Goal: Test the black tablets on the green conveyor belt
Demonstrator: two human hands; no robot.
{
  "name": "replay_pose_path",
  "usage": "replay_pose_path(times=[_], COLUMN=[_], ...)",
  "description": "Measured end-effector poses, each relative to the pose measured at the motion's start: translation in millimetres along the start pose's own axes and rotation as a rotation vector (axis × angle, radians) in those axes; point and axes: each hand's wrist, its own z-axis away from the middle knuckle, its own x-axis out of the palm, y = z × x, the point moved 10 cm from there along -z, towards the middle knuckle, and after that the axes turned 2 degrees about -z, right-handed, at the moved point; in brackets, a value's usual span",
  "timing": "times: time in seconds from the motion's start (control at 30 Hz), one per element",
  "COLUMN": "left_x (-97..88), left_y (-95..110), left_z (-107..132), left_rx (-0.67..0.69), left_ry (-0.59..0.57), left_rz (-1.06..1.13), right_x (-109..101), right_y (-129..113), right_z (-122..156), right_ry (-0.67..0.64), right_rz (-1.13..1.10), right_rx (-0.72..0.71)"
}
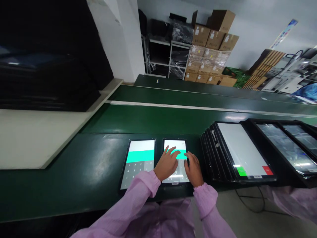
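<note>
Two tablets lie side by side on a dark green bench. Over the right tablet [182, 144], my left hand [167, 162] has its fingers spread across the upper part of the screen. My right hand [193, 167] is at that tablet's right edge, thumb and index finger apart. Whether the fingertips touch the glass, I cannot tell. The left tablet [141, 155] shows a white and turquoise band above a grey number keypad, and my left sleeve covers its lower right corner. A similar screen, partly hidden by my hands, is lit on the right tablet. Neither hand holds anything.
A stack of black-framed tablets [244, 150] stands to the right, the top one lit white with green and red squares. Beyond it are more dark screens [287, 145]. A pale board [22, 138] carries a black stack [49, 72] at left. Cardboard boxes [206, 62] stand behind.
</note>
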Motion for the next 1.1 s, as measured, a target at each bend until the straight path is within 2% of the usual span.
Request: replay_pose_path(times=[0.13,0.2,0.33,0.47,0.53,0.67,0.73,0.9,1.1], left_x=[-28.0,-36.9,-40.2,-34.2,-29.2,-16.4,-15.8,-40.8,-63.5], left_y=[-18.7,-28.2,-36.3,-30.8,-26.1,-20.8,-21.0,-35.9,-77.3], left_z=[24.7,40.2,63.5,70.4,69.7,67.1,67.2,80.1,115.1], left_rx=[-0.127,-0.181,-0.236,-0.22,-0.194,-0.168,-0.174,-0.248,-0.357], left_ry=[0.096,0.115,0.1,0.092,0.085,0.032,0.028,0.147,0.223], left_rz=[0.073,0.092,0.098,0.093,0.086,0.068,0.074,0.094,0.046], right_x=[-11.9,-11.1,13.1,36.9,36.8,13.6,8.9,21.4,13.9], right_y=[-1.5,-9.6,-44.0,-66.9,-62.1,-26.3,-13.8,-14.3,-4.3], right_z=[7.5,12.0,19.7,24.1,21.9,8.3,2.5,0.7,3.3], right_ry=[0.048,0.027,-0.118,-0.224,-0.215,-0.052,-0.028,-0.103,-0.006], right_rz=[-0.049,-0.066,-0.081,-0.04,-0.034,0.011,0.043,0.036,0.043], right_rx=[0.071,0.079,-0.013,-0.104,-0.102,0.013,0.043,0.0,0.078])
